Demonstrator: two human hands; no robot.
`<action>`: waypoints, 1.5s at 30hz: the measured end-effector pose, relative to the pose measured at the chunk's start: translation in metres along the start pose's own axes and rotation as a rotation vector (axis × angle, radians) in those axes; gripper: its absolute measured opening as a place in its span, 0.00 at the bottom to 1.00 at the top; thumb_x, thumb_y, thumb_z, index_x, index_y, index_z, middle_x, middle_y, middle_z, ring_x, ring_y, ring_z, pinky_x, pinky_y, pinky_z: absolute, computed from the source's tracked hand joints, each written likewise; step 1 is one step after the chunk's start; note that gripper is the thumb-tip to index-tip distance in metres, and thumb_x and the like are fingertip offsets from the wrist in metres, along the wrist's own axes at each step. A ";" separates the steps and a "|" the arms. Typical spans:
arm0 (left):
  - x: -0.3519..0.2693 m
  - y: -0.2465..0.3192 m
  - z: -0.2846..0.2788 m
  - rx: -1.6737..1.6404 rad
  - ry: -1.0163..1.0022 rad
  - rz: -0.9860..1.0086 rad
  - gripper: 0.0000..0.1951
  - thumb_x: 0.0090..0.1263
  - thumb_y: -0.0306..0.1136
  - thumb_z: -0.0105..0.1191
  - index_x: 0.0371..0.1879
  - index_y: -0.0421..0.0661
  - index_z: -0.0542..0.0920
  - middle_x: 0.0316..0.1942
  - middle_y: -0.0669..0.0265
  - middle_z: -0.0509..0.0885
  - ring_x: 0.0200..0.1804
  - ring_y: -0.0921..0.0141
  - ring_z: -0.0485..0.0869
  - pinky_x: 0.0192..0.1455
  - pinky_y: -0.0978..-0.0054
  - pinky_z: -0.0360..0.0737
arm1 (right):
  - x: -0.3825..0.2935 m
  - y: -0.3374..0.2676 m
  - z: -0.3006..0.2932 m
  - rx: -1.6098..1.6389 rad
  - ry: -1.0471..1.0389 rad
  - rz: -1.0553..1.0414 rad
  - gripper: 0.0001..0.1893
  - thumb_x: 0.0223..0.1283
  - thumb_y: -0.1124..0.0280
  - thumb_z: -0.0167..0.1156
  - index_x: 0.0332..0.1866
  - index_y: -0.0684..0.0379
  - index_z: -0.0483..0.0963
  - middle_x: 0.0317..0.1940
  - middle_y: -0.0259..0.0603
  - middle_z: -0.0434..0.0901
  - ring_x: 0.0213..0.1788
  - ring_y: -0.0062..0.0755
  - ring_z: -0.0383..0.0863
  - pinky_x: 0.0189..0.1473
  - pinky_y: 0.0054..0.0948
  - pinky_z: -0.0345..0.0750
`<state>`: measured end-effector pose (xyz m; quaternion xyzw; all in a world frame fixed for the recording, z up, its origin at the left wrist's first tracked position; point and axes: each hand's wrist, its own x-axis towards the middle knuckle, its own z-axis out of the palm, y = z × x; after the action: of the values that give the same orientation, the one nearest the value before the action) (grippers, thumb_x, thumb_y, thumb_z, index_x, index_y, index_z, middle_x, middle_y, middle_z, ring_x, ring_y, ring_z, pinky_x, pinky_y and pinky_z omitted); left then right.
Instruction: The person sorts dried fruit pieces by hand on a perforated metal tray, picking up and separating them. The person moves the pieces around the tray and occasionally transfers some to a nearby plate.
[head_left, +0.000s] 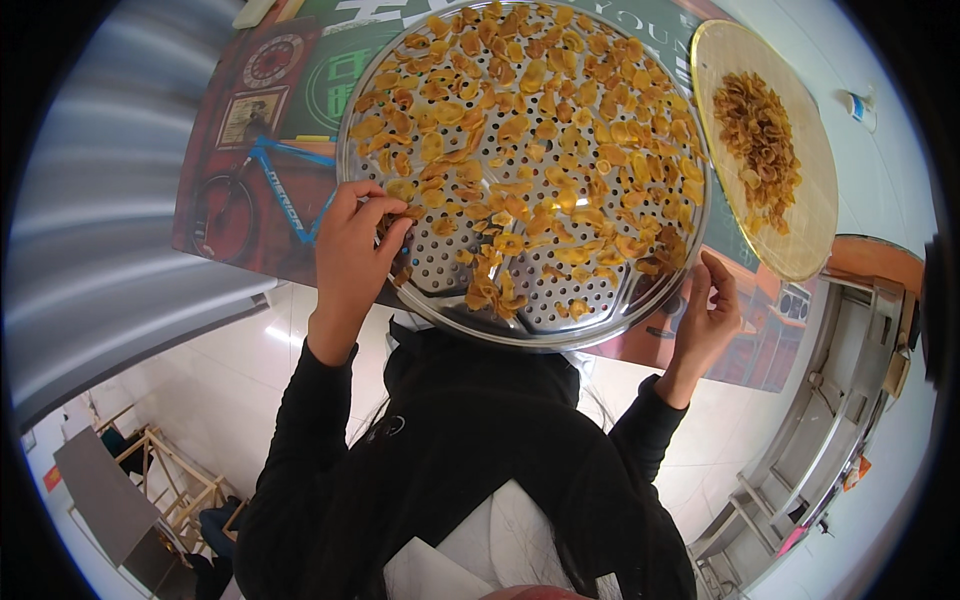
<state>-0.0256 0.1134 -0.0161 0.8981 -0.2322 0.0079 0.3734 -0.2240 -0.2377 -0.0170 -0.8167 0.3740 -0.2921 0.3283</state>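
Observation:
A large round perforated metal tray (439, 266) lies before me, strewn with thin, dried yellow-brown slices (533, 76). My left hand (358, 247) is over the tray's left rim, thumb and forefinger pinching one dried slice (410, 213). Close to the lower right rim is my right hand (705, 315), its fingers curled with thumb and fingertips near each other; whether anything is between them cannot be told. To the right of the tray, a round, pale woven-looking tray with a yellow rim (814, 180) bears a heap of darker dried slices (759, 146).
The metal tray rests on a table with a printed cover (255, 259). A white container (860, 109) stands at the upper right. Grey curtain-like folds (112, 225) hang at the left. Metal shelving (840, 390) is on the right, and a wooden frame (176, 480) at the lower left.

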 end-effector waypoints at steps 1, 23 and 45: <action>0.000 0.001 0.000 0.006 0.023 0.007 0.10 0.68 0.27 0.72 0.45 0.41 0.88 0.51 0.63 0.81 0.45 0.64 0.85 0.45 0.68 0.81 | -0.002 -0.003 0.000 0.010 -0.008 -0.015 0.10 0.75 0.74 0.67 0.55 0.65 0.87 0.42 0.36 0.90 0.44 0.22 0.84 0.51 0.26 0.79; -0.043 -0.004 -0.018 -0.066 -0.228 -0.047 0.10 0.66 0.24 0.73 0.43 0.43 0.86 0.54 0.64 0.81 0.44 0.66 0.84 0.47 0.71 0.83 | -0.090 -0.075 0.066 0.000 -0.586 -0.577 0.15 0.54 0.75 0.78 0.47 0.55 0.84 0.54 0.38 0.79 0.61 0.53 0.74 0.61 0.46 0.71; 0.011 -0.031 -0.020 0.025 0.103 -0.126 0.08 0.72 0.27 0.68 0.47 0.45 0.86 0.53 0.66 0.83 0.38 0.67 0.83 0.43 0.70 0.83 | -0.072 -0.086 0.056 0.040 -0.550 -0.456 0.10 0.58 0.77 0.76 0.41 0.57 0.83 0.39 0.36 0.86 0.48 0.46 0.82 0.54 0.41 0.71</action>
<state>0.0010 0.1416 -0.0200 0.9140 -0.1555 0.0337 0.3732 -0.1871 -0.1185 -0.0035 -0.9206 0.0738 -0.1343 0.3592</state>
